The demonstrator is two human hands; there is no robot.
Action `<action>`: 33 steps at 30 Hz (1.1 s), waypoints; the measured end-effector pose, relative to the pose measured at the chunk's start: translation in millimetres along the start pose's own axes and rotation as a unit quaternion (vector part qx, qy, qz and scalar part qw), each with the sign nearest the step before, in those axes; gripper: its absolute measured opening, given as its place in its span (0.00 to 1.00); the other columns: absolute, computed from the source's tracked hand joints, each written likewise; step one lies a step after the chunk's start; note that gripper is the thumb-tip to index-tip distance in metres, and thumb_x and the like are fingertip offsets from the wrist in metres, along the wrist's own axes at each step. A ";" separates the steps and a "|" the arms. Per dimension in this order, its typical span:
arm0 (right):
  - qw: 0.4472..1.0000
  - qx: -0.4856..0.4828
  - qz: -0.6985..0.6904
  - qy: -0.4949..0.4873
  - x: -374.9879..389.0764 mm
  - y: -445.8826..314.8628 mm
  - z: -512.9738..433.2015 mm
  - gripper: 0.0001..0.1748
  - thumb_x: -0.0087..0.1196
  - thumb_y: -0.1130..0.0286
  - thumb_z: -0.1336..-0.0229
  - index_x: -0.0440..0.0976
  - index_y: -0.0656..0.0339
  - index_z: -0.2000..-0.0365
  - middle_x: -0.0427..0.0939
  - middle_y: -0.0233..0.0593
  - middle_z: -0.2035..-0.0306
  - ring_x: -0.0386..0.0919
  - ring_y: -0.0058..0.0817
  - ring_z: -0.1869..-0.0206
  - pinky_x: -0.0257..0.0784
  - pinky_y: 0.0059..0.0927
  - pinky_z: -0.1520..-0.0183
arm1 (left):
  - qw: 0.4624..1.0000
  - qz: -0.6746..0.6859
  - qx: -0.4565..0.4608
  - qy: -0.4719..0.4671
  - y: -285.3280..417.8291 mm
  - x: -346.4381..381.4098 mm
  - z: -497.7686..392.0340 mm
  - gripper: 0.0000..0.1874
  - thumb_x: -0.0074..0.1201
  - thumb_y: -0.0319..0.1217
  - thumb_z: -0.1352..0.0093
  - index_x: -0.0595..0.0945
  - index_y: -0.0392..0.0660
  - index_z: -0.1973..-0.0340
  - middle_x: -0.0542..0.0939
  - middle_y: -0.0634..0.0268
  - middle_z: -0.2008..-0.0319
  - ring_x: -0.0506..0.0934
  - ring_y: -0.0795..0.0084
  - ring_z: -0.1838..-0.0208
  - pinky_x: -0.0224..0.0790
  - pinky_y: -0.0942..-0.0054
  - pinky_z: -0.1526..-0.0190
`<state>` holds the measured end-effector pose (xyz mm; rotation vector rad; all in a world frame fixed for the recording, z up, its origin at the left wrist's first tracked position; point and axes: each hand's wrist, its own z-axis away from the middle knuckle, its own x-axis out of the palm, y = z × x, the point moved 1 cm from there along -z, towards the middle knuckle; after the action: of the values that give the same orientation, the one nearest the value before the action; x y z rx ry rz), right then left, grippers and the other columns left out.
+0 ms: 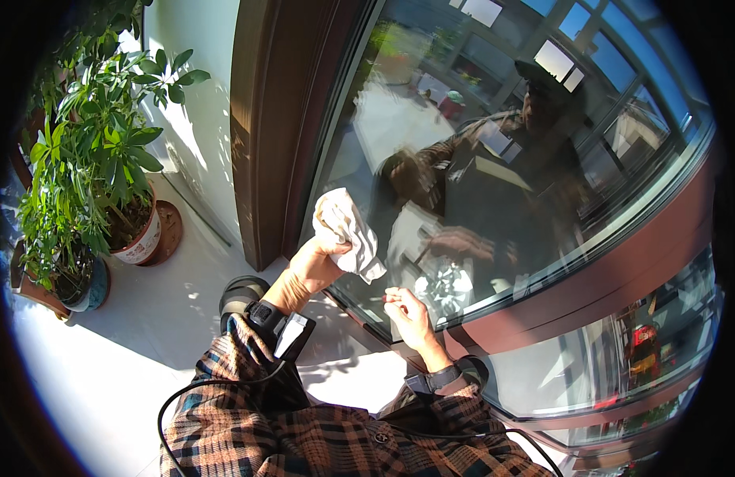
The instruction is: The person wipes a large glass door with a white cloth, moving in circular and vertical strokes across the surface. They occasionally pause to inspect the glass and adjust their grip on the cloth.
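A crumpled white cloth (346, 232) is bunched in my left hand (314, 265), close to the lower left part of a large glass pane (397, 250). Whether the cloth presses on the glass is not plain. My right hand (410, 319) is beside the pane's bottom corner, its fingers loosely curled. A small reddish spot shows at those fingertips, too small to identify. The pane mirrors a person in a cap, an arm and a bright room. Black straps with devices circle both my wrists, and a black cable runs from the left one.
To the left of the brown door frame (266, 131) stand a leafy plant in a white-and-red pot (142, 241) on a saucer and another in a blue-grey pot (90, 289). A reddish-brown frame rail (546, 304) borders the pane, with more glass panels beyond it. Pale floor tiles (123, 352) are sunlit.
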<state>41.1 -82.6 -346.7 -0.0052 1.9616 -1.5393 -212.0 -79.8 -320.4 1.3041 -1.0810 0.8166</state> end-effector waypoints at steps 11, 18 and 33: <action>0.944 -0.251 0.206 0.053 35.4 -129.9 -66.8 0.25 0.63 0.74 0.45 0.73 0.62 0.45 0.69 0.54 0.37 0.72 0.49 0.39 0.69 0.44 0.37 | 0.999 -0.004 -0.005 -0.034 0.3 -6.2 2.6 0.22 0.54 0.24 0.32 0.75 0.38 0.42 0.81 0.57 0.46 0.78 0.59 0.42 0.66 0.55 0.35; 0.980 -0.151 0.105 0.073 37.3 -100.3 -93.3 0.25 0.54 0.75 0.38 0.67 0.66 0.41 0.78 0.46 0.47 0.79 0.39 0.48 0.75 0.35 0.45 | 0.978 -0.191 -0.063 -0.063 3.2 -9.6 -1.5 0.24 0.58 0.40 0.29 0.74 0.42 0.41 0.78 0.62 0.45 0.74 0.67 0.39 0.67 0.56 0.37; 0.917 0.075 -0.392 -0.023 19.7 -87.2 -82.6 0.26 0.54 0.56 0.30 0.68 0.63 0.41 0.76 0.26 0.61 0.72 0.12 0.66 0.72 0.19 0.63 | 0.973 -0.229 0.024 0.004 -5.6 -9.4 -19.4 0.15 0.64 0.34 0.31 0.85 0.42 0.51 0.86 0.65 0.57 0.81 0.73 0.54 0.73 0.67 0.47</action>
<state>-46.2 -45.5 -270.5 -0.8487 1.8892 -2.1435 -206.8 -60.4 -330.0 1.5130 -0.7129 0.5013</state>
